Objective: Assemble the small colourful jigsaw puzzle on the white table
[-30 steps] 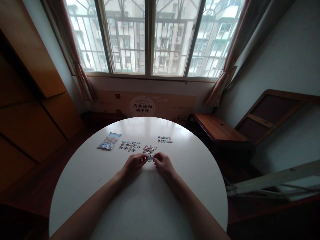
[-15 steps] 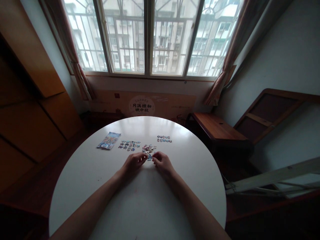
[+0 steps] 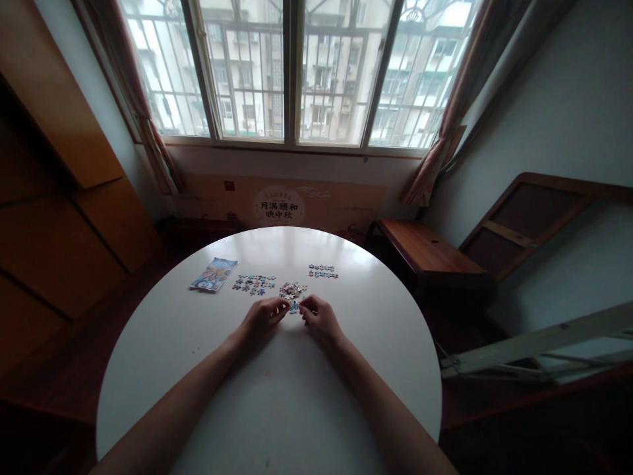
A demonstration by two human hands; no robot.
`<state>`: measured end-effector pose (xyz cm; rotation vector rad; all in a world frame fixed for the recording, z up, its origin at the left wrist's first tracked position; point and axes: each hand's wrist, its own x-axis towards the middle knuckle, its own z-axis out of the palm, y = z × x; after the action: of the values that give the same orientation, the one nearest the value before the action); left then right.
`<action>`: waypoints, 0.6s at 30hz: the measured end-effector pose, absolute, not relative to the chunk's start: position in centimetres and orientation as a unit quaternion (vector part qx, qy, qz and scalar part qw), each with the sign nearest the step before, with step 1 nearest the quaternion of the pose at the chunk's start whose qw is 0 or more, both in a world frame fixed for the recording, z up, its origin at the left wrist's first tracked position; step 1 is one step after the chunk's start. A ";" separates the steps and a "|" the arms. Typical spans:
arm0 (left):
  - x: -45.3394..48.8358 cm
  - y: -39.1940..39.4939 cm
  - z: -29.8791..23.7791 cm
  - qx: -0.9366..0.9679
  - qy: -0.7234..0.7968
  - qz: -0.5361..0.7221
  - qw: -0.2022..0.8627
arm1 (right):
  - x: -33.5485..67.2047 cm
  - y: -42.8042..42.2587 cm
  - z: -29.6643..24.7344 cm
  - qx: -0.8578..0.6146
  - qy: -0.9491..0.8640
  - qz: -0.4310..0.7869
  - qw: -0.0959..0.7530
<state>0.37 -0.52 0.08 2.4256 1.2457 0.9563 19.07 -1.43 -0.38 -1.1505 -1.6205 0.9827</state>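
Observation:
Between my two hands is a small blue cluster of jigsaw puzzle pieces (image 3: 294, 307), just above or on the white round table (image 3: 267, 389). My left hand (image 3: 267, 313) pinches at its left side, thumb and forefinger together. From the right, my right hand (image 3: 317, 313) closes its fingertips on the cluster's other edge. Right behind the hands lies a loose pile of puzzle pieces (image 3: 293, 290). Rows of puzzle pieces (image 3: 254, 284) lie left of the pile, and two shorter rows of pieces (image 3: 323, 271) lie to its right.
A blue printed packet or picture sheet (image 3: 214, 274) lies on the table's left part. Beyond the table, a low wooden bench (image 3: 429, 247) stands at the right, below a barred window (image 3: 331, 79). Wooden cabinets (image 3: 103, 224) line the left side.
The view has shifted slightly, so the table and its contents sit a little higher in the picture. Both hands stay around the blue pieces with hardly any movement.

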 end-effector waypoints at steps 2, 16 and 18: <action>0.4 -0.5 0.1 0.832 0.426 0.331 0.127 | 19.1 -1.5 -0.1 -0.462 -0.675 0.358 0.451; 0.4 -0.5 -0.2 0.830 0.426 0.336 0.129 | 19.5 -1.0 -1.2 -0.455 -0.702 0.313 0.450; 0.4 -0.5 -0.2 0.829 0.426 0.338 0.129 | 19.5 -1.0 -1.0 -0.458 -0.702 0.306 0.452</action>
<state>0.36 -0.51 -0.17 2.4103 1.2397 0.9828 19.49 -1.05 -1.05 -1.1315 -1.7341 0.7563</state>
